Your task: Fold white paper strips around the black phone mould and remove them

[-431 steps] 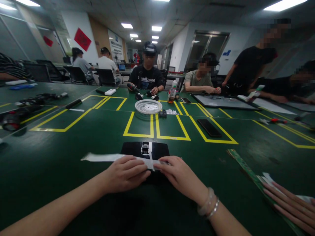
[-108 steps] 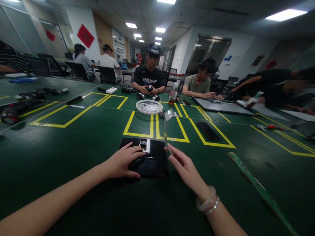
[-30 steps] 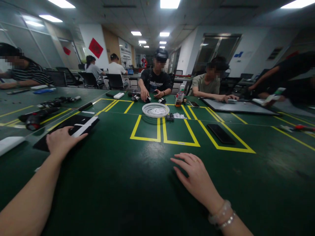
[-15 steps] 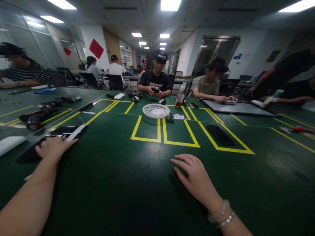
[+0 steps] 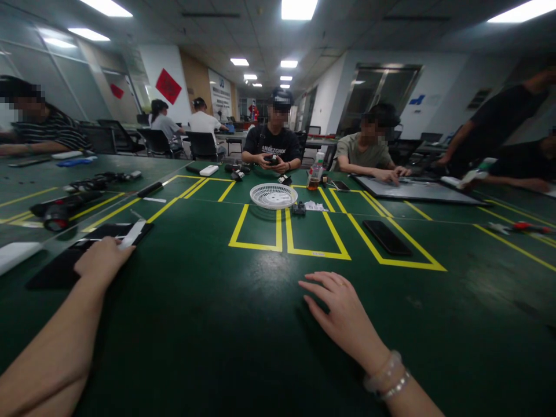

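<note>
My left hand (image 5: 101,262) is closed over the black flat pad (image 5: 47,272) on the left of the table. A flat white strip (image 5: 132,233) sticks out from between its thumb and fingers, its far end pointing away from me. What kind of strip it is, I cannot make out. My right hand (image 5: 332,307), with bracelets on its wrist, hovers over or rests on the green table (image 5: 208,324), fingers apart and holding nothing. Ahead of it is a yellow-taped rectangle (image 5: 319,255).
A white round basket (image 5: 273,197) stands mid-table beside a small black part (image 5: 299,208). A black phone (image 5: 387,237) lies to the right. Black tools (image 5: 61,211) and a white box (image 5: 17,256) are at left. Several people sit around, one with a large grey board (image 5: 417,190).
The fingers of my left hand have curled from lying flat to closed around the white strip, and the hand has shifted slightly right. My right hand has barely moved.
</note>
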A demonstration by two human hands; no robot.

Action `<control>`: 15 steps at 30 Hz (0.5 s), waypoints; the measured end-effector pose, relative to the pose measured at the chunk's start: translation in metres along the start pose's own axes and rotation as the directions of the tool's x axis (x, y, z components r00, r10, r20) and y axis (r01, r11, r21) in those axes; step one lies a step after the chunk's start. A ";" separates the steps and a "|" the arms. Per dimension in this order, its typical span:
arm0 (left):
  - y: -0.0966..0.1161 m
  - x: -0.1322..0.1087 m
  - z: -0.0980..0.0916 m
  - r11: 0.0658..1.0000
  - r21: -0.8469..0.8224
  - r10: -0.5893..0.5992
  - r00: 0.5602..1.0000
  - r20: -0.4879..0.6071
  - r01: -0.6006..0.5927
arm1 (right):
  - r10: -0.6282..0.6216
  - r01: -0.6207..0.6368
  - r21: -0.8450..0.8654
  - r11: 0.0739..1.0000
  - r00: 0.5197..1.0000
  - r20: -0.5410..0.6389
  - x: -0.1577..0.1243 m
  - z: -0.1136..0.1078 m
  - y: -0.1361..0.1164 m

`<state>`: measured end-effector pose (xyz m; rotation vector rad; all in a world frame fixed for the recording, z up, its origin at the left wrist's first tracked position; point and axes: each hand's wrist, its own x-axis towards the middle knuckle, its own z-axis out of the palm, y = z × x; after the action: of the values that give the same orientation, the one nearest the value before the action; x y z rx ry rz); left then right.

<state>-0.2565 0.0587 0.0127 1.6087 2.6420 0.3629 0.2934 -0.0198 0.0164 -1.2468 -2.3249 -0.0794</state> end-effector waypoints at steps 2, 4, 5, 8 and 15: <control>0.009 -0.005 -0.006 0.998 0.018 -0.066 0.998 -0.014 0.066 | 0.002 -0.002 0.010 1.000 1.000 0.005 0.000 0.000 -0.001; 0.023 -0.010 -0.012 0.998 0.022 -0.053 0.998 -0.037 0.054 | 0.000 0.000 0.021 1.000 1.000 0.010 0.000 0.000 -0.001; 0.031 -0.013 -0.014 1.000 0.017 -0.004 0.999 -0.053 0.005 | -0.003 0.003 0.027 1.000 1.000 0.013 0.000 0.000 -0.002; 0.066 -0.026 -0.014 0.950 -0.036 0.306 0.947 -0.100 -0.311 | -0.023 0.022 0.051 0.998 1.000 0.009 0.000 0.001 -0.004; 0.165 -0.106 0.001 0.393 -0.289 0.902 0.427 -0.062 -0.873 | -0.144 0.145 0.045 0.988 0.989 -0.024 -0.002 0.001 -0.018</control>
<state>-0.0631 0.0379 0.0363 2.6726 1.2501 0.5918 0.2793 -0.0311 0.0176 -1.0490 -2.3826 -0.0869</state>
